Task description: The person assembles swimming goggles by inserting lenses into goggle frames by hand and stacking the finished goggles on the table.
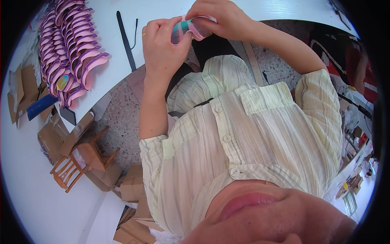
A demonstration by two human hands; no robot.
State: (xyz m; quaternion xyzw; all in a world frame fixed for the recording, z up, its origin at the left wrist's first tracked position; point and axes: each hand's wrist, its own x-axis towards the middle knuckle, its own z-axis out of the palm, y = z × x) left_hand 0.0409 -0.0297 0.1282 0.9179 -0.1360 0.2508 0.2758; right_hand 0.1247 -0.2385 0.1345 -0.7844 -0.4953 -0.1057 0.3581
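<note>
Between my two hands, at the edge of the white table (118, 73), is a curved, shiny goggle lens (185, 27) with teal reflections and pink edging. My left hand (162, 46) grips its left end, thumb below and fingers above. The fingers of my right hand (221, 18) are closed on its upper right part. My hands cover both ends, so the full shape of the piece is hidden. To the left lie long nested rows of pink and purple curved goggle frames (75, 44), with one yellowish lens (62, 83) showing near their close end.
A black strap (126, 42) lies on the table between the frames and my left hand. A blue cylinder (42, 107) and a dark flat object (68, 115) sit by the table corner. Dark tools (339, 14) lie far right. Cardboard boxes (132, 185) and a wooden chair (83, 160) stand beyond.
</note>
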